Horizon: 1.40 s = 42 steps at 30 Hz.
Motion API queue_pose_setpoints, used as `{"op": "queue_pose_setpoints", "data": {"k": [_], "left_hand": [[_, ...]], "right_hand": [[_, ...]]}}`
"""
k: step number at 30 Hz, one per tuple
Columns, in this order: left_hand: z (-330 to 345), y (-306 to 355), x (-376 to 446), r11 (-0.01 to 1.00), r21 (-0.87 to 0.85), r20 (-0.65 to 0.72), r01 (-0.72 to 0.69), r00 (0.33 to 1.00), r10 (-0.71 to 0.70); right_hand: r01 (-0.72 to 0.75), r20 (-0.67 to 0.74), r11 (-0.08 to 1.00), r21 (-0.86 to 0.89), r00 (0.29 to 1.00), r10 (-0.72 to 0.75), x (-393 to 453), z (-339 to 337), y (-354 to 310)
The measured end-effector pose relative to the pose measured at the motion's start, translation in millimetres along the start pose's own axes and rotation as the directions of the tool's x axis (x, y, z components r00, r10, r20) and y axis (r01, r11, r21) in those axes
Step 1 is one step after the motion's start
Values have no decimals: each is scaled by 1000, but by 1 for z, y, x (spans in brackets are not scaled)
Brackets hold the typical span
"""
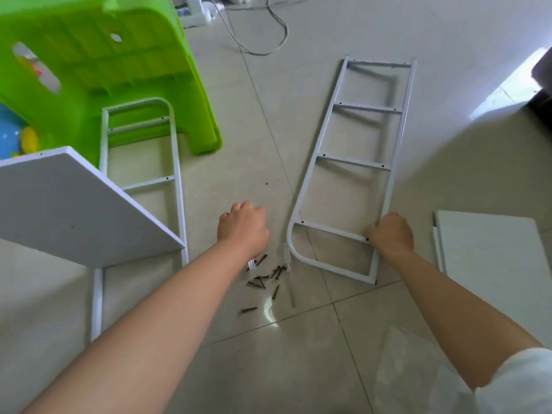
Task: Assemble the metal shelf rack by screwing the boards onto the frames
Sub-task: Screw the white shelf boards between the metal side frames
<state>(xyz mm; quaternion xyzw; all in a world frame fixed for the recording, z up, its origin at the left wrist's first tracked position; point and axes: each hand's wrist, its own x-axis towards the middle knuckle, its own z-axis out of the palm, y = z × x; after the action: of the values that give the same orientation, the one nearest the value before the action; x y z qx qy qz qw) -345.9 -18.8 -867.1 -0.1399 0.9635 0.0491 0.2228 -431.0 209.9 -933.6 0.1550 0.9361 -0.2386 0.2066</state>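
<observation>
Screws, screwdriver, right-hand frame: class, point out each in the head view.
screws (263, 279), head view: middle of the loose pile.
screwdriver (290, 282), head view: upper shaft.
right-hand frame (354, 161), head view: third rung.

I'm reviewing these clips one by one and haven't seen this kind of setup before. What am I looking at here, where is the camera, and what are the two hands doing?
There is no machine here: a person works with bare hands, and the single picture comes from a wide-angle camera worn on their head, looking down at a tiled floor.

The right hand grips the white metal frame lying flat on the floor, at its near rung. The left hand is curled just above a scatter of dark screws; whether it holds anything I cannot tell. A screwdriver lies beside the screws.

At left, a second frame lies on the floor with a white board over its middle. Another white board lies at right. A green plastic stool stands behind, and clear plastic wrap lies near the right arm.
</observation>
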Motion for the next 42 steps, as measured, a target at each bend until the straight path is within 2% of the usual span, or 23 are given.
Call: {"op": "queue_pose_setpoints", "data": {"k": [3,5,7,10,12,15,18,20,23,25,27,29,31,32,34,36,37,39,42], "left_hand": [[-2,1,2,989,-144,48,36,998,-29],[-4,3,2,981,-190,60,41,998,-30],[-8,5,3,981,-194,54,21,998,-11],[-24,7,5,975,-223,22,-20,999,25],[-43,5,3,968,-244,-42,-62,998,54],[-89,-5,3,957,-269,-213,-111,976,53],[-144,-27,3,938,-330,-364,-104,931,-24],[-178,-48,-3,911,-408,-418,-65,900,-123],[-220,-86,-17,792,-610,-417,-25,860,-295],[-242,-117,-23,650,-754,-429,-91,817,-384],[-259,-148,-34,495,-846,-455,-196,749,-481],[-271,-175,-48,449,-859,-486,-245,664,-568],[-275,-199,-62,490,-841,-517,-228,605,-606],[-274,-211,-68,494,-840,-520,-225,594,-614],[-267,-235,-77,451,-856,-499,-251,628,-597],[-259,-254,-86,360,-885,-456,-296,710,-536],[-254,-263,-92,301,-906,-417,-299,756,-504],[-241,-277,-101,252,-929,-361,-272,818,-448],[-221,-291,-115,291,-933,-310,-214,888,-341]], "right_hand": [[17,-126,975,220,992,11,-3,-12,-10],[43,-109,922,385,994,-1,-8,-24,-23],[101,-105,904,415,993,-62,-11,-37,-35],[182,-153,913,365,979,-134,-24,-53,-51],[230,-190,905,358,967,-171,-36,-61,-60],[300,-232,853,428,948,-217,-59,-79,-89],[392,-277,780,487,917,-288,-88,-99,-141],[453,-293,701,551,892,-345,-110,-108,-181],[503,-293,544,672,854,-429,-144,-111,-233],[528,-299,458,716,823,-483,-164,-110,-263],[548,-296,421,723,796,-528,-181,-104,-290],[559,-291,420,715,785,-547,-195,-91,-314],[609,-304,486,627,765,-567,-203,-75,-332],[643,-301,533,550,748,-592,-206,-68,-339],[687,-252,595,418,716,-651,-216,-62,-348],[757,-277,592,276,653,-705,-216,-61,-351],[808,-322,566,163,586,-744,-217,-63,-353],[890,-425,450,-81,378,-823,-219,-66,-358],[864,-443,291,-411,90,-892,-221,-66,-368]]}}
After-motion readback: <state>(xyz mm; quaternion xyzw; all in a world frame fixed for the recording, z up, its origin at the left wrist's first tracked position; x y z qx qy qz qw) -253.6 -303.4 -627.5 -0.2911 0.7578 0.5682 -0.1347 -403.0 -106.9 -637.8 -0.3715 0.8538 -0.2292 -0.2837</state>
